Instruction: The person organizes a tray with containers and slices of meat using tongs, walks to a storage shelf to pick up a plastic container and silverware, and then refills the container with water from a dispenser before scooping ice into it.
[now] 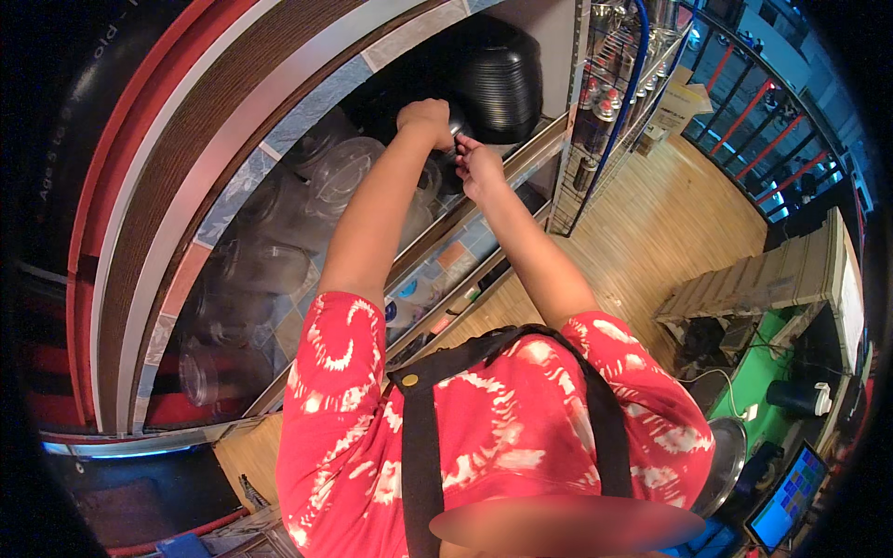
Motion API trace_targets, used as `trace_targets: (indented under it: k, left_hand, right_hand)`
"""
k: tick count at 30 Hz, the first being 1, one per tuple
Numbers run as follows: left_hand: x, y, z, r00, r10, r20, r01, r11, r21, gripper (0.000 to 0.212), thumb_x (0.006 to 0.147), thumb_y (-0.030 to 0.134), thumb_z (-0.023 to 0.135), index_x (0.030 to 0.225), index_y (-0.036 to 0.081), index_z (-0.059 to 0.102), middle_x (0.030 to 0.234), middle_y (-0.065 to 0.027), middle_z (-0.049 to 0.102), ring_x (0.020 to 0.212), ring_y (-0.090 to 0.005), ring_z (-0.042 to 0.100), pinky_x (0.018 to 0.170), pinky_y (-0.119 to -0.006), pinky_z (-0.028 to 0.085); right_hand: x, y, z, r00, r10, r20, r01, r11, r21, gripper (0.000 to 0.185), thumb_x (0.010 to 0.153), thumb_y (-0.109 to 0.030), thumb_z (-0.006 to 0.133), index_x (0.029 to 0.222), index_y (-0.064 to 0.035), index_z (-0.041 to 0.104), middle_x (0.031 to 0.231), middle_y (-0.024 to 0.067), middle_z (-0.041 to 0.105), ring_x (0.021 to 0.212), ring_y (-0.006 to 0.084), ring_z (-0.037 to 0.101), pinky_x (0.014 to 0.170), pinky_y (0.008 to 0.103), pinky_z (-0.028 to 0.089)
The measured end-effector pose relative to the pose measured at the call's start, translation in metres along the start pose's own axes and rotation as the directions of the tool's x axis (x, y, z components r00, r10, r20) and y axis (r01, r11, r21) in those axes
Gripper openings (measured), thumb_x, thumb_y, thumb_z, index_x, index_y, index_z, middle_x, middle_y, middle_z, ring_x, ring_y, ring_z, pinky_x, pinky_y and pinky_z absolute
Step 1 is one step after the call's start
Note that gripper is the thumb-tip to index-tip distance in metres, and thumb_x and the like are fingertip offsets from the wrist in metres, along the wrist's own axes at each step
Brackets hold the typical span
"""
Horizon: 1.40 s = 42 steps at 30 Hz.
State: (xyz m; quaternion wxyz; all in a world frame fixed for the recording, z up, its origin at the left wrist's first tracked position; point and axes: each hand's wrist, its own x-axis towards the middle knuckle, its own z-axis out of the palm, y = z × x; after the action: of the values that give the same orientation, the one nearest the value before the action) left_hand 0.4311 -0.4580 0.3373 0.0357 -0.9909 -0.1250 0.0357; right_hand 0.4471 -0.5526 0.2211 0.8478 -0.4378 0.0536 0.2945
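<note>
Inside a tiled shelf, my left hand (424,123) is closed around a dark, glossy item whose kind I cannot tell. My right hand (480,167) touches that item's right side with its fingertips, the thumb and fingers close together. Just behind both hands stands a tall stack of black plastic containers (499,84), nested in one another. To the left of my left forearm lie clear plastic containers or lids (345,171), piled on the shelf. Much of the dark item is hidden by my fingers and the shadow.
The shelf's metal front rail (520,164) runs below my wrists. On the right, a wire rack (607,118) holds several spray-type cans beside an open cardboard box (673,108). Lower right are a round metal tray (722,467), a black bottle (795,397) and a lit screen (788,495).
</note>
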Motion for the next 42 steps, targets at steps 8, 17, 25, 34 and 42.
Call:
trace_targets:
  k: [8, 17, 25, 34, 42]
  left_hand:
    - [-0.032, -0.026, -0.009, 0.975, 0.038, -0.221, -0.051, 0.997, -0.053, 0.02, 0.074, 0.008, 0.065, 0.093, 0.001, 0.064, 0.094, -0.0207, 0.068, 0.089, -0.0359, 0.067, 0.076, -0.045, 0.055]
    - [-0.043, 0.063, -0.034, 0.711, 0.197, -0.675, -0.12, 0.98, 0.16, 0.015, 0.082, 0.016, 0.057, 0.087, 0.004, 0.065, 0.076, -0.0156, 0.068, 0.064, -0.0312, 0.068, 0.058, -0.042, 0.054]
    - [-0.145, 0.077, 0.007, 0.649, 0.086, -0.756, -0.138, 0.99, -0.006, 0.064, 0.071, 0.016, 0.066, 0.132, 0.007, 0.048, 0.13, -0.0158, 0.054, 0.115, -0.0335, 0.053, 0.098, -0.045, 0.039]
    - [-0.26, 0.191, -0.074, 0.048, 0.665, -0.745, -0.451, -0.651, -0.61, 0.028, 0.083, 0.015, 0.06, 0.109, 0.006, 0.062, 0.116, -0.0209, 0.061, 0.113, -0.0366, 0.055, 0.099, -0.046, 0.041]
    - [-0.333, 0.277, -0.081, -0.208, 0.256, -0.944, -0.097, -0.966, -0.24, 0.016, 0.082, 0.013, 0.058, 0.096, 0.007, 0.062, 0.103, -0.0166, 0.063, 0.099, -0.0316, 0.058, 0.087, -0.042, 0.042]
  right_hand:
    - [-0.03, -0.024, 0.063, 0.99, 0.023, -0.137, -0.055, 0.97, -0.238, 0.03, 0.087, -0.045, 0.063, 0.092, -0.0152, 0.066, 0.08, -0.0051, 0.054, 0.068, 0.0112, 0.046, 0.063, 0.0306, 0.039]
    - [0.031, -0.1, 0.021, 0.922, -0.145, 0.359, 0.083, 0.98, 0.181, 0.029, 0.096, -0.018, 0.042, 0.103, 0.0002, 0.063, 0.103, 0.0146, 0.067, 0.098, 0.0274, 0.062, 0.095, 0.0396, 0.046]
    - [-0.099, -0.083, 0.003, 0.937, -0.348, -0.023, 0.34, 0.926, -0.164, 0.021, 0.07, -0.019, 0.082, 0.078, -0.0042, 0.069, 0.075, 0.0, 0.061, 0.069, 0.0122, 0.053, 0.061, 0.0283, 0.039]
    - [-0.368, -0.115, -0.206, 0.73, -0.58, -0.361, 0.403, 0.792, -0.458, 0.036, 0.077, -0.024, 0.074, 0.101, 0.0028, 0.067, 0.094, 0.0057, 0.068, 0.09, 0.0126, 0.06, 0.082, 0.0264, 0.044]
    - [-0.54, -0.056, -0.359, -0.066, -0.879, -0.471, -0.02, 0.473, -0.881, 0.014, 0.078, -0.012, 0.075, 0.088, -0.0021, 0.069, 0.081, 0.0041, 0.067, 0.077, 0.0137, 0.06, 0.071, 0.026, 0.046]
